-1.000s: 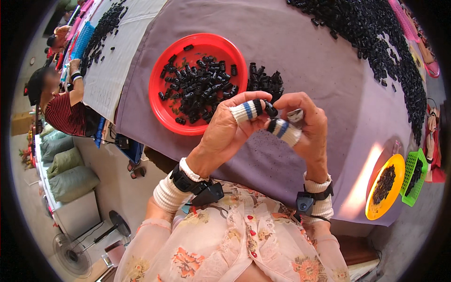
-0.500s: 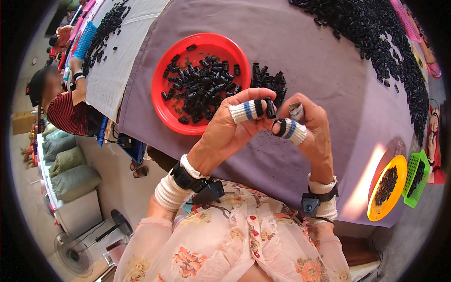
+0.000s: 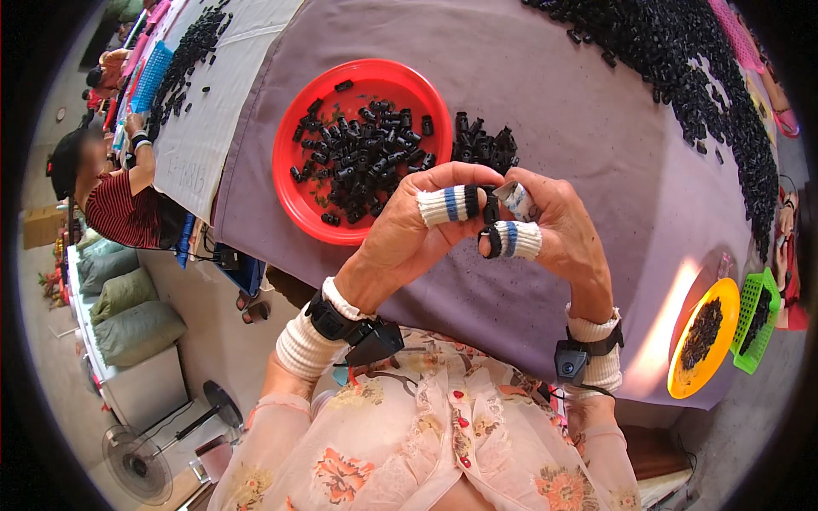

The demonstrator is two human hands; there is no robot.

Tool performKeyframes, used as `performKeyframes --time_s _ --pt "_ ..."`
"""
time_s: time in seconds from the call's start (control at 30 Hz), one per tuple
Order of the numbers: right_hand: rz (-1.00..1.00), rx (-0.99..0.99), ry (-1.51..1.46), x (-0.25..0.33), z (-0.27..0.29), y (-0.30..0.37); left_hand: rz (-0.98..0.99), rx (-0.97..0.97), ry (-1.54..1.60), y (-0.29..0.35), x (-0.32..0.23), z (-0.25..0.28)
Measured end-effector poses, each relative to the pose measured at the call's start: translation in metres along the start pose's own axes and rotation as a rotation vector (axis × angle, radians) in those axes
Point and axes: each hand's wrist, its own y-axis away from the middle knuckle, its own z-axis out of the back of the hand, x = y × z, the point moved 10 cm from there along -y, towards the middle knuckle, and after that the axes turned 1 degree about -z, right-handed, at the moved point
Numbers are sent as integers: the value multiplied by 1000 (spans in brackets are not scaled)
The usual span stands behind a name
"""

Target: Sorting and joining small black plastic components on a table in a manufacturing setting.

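Both hands, left hand (image 3: 417, 234) and right hand (image 3: 554, 226), pinch one small black part (image 3: 492, 223); red bowl (image 3: 362, 149) holds plenty, more heaped on tabletop (image 3: 554, 111).

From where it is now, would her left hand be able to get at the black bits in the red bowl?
Probably yes. The left hand hovers just beside the red bowl, whose black parts lie open with nothing over them. But it is pinching a small black part together with the right hand.

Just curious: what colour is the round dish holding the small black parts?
Red dish, clearest in the head view.
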Motion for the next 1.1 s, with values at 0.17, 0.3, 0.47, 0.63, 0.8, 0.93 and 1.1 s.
performKeyframes --time_s 0.17,0.3,0.47,0.63,0.8,0.93,1.1 --pt "-8 4 30 -3 0 0 9 -8 -22 -1 0 -1" --pt "11 8 23 -2 -1 0 12 -6 -27 -2 0 -1" --pt "38 18 38 1 -3 0 11 -5 -56 -2 -1 -2" --pt "94 3 96 4 -4 0 8 -15 -82 -1 1 1" --pt "107 18 59 9 -7 -1 11 -20 -98 1 -1 1" --pt "118 37 30 11 -10 -1 -2 -10 -79 2 -2 0" --pt "118 43 7 13 -11 -1 1 -20 -111 2 -5 0"
